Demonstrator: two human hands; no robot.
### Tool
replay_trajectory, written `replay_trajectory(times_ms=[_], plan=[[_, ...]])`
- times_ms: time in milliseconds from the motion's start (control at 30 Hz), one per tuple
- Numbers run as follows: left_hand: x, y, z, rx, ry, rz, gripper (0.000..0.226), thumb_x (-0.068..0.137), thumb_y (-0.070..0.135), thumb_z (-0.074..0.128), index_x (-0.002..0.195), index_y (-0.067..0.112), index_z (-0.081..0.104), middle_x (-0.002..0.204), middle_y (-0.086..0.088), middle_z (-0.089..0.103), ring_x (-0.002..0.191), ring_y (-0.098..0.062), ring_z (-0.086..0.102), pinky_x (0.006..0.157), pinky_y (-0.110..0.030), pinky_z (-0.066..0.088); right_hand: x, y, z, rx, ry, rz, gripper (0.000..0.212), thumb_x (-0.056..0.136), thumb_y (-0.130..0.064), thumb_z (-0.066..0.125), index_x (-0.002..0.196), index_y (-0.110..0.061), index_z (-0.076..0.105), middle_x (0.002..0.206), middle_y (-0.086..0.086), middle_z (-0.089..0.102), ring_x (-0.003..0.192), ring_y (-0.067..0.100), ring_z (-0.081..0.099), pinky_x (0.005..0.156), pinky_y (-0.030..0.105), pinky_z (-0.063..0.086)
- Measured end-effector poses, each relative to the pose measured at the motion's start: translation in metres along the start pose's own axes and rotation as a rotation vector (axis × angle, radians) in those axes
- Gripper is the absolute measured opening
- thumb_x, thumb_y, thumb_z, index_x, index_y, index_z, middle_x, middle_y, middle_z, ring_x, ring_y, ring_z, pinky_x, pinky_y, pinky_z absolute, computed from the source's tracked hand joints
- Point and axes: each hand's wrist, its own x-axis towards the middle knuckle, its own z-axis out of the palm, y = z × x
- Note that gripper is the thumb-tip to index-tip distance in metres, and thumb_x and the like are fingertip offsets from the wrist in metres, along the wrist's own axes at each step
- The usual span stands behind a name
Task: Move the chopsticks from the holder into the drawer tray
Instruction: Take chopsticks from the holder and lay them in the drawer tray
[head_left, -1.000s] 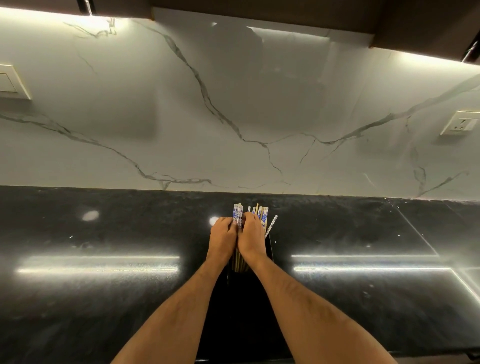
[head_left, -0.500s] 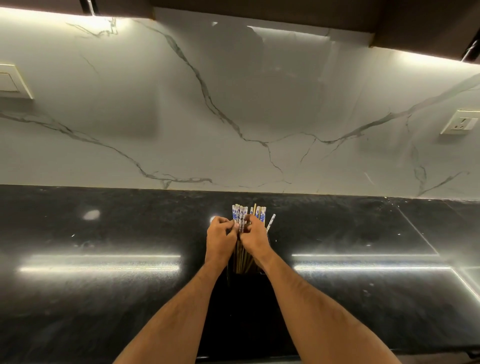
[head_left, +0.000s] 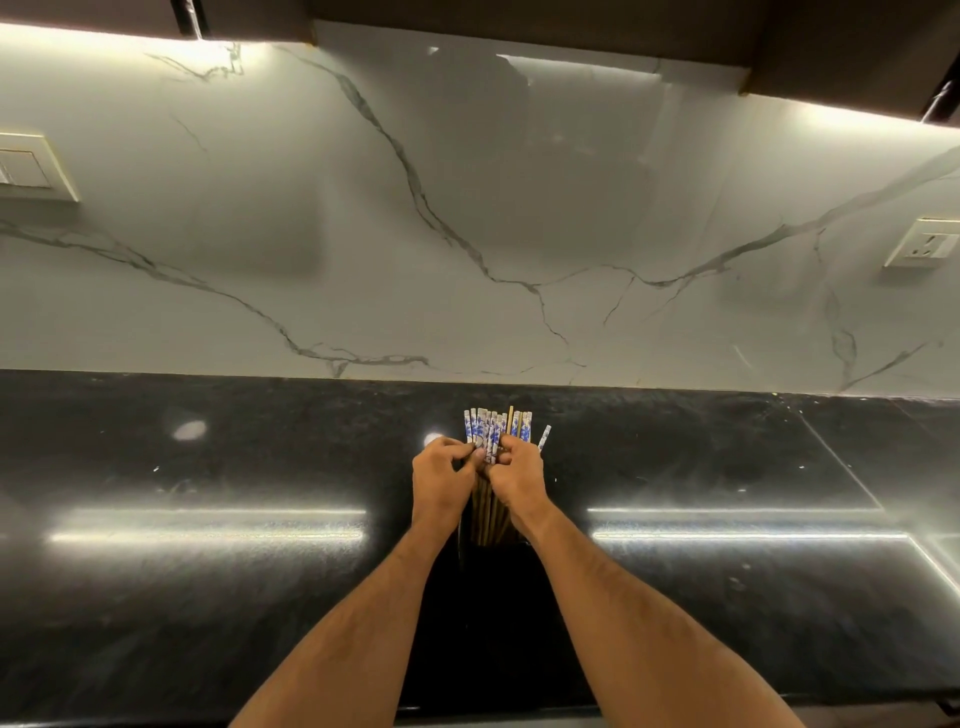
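Note:
Several wooden chopsticks (head_left: 496, 428) with blue-and-white patterned tops stand bunched in a black holder (head_left: 498, 582) at the middle of the dark counter. My left hand (head_left: 441, 480) and my right hand (head_left: 519, 478) both grip the bundle just below the patterned tops, one on each side. The brown shafts show between my wrists, down to the holder's rim. One chopstick (head_left: 544, 436) leans out to the right of the bunch. The holder is dark against the counter and its outline is hard to see. No drawer or tray is in view.
The glossy black counter (head_left: 208, 571) stretches left and right, with light-strip reflections. A white marble backsplash (head_left: 467, 208) rises behind. A switch plate (head_left: 31, 166) is on the wall at left, a socket (head_left: 924, 244) at right. Dark cabinets hang above.
Both hands have slid up along the chopsticks and drawn the tops into a tighter, more even bunch; more brown shaft shows above the holder than before.

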Motion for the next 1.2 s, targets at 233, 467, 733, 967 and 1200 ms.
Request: replay_trajectory(times_ms=[233, 467, 733, 967, 1200], plan=[[-0.003, -0.002, -0.004, -0.036, 0.023, -0.038, 0.017, 0.089, 0.019, 0.076, 0.103, 0.010, 0.078, 0.090, 0.008, 0.069, 0.075, 0.003, 0.062, 0.069, -0.009, 0.050, -0.003, -0.002, 0.001, 0.074, 0.019, 0.023, 0.032, 0.081, 0.001, 0.078, 0.111, -0.006, 0.071, 0.100, 0.009, 0.075, 0.093, 0.017, 0.073, 0.085, 0.039, 0.061], [-0.008, 0.009, -0.010, -0.068, 0.082, -0.023, 0.017, 0.091, 0.019, 0.073, 0.104, 0.009, 0.076, 0.096, 0.002, 0.069, 0.078, 0.001, 0.061, 0.068, -0.007, 0.047, -0.004, -0.010, -0.002, 0.043, 0.063, -0.023, 0.030, 0.078, -0.005, 0.083, 0.107, -0.005, 0.072, 0.094, 0.006, 0.077, 0.086, 0.015, 0.075, 0.081, 0.038, 0.062], [-0.002, 0.058, -0.033, -0.422, -0.059, 0.017, 0.019, 0.097, 0.014, 0.064, 0.114, 0.008, 0.070, 0.100, 0.001, 0.075, 0.090, -0.007, 0.072, 0.081, -0.022, 0.058, -0.009, -0.070, -0.047, 0.166, 0.180, -0.230, 0.029, 0.078, -0.006, 0.083, 0.105, -0.012, 0.075, 0.090, -0.001, 0.078, 0.079, 0.007, 0.075, 0.078, 0.030, 0.063], [-0.017, 0.109, -0.045, -0.614, -0.532, 0.025, 0.021, 0.103, 0.014, 0.054, 0.105, 0.000, 0.070, 0.092, -0.013, 0.077, 0.086, -0.025, 0.076, 0.078, -0.030, 0.060, -0.037, -0.114, -0.097, 0.245, 0.071, -0.352, 0.038, 0.077, -0.004, 0.082, 0.112, -0.013, 0.069, 0.092, 0.004, 0.078, 0.080, 0.016, 0.077, 0.076, 0.043, 0.064], [-0.063, 0.126, -0.046, -0.686, -0.644, -0.123, 0.022, 0.101, 0.014, 0.055, 0.112, 0.000, 0.068, 0.100, -0.020, 0.075, 0.097, -0.034, 0.074, 0.086, -0.038, 0.060, -0.070, -0.116, -0.145, 0.160, -0.129, -0.532, 0.099, 0.077, 0.006, 0.080, 0.154, -0.026, 0.029, 0.120, 0.013, 0.066, 0.096, 0.022, 0.075, 0.081, 0.039, 0.062]])
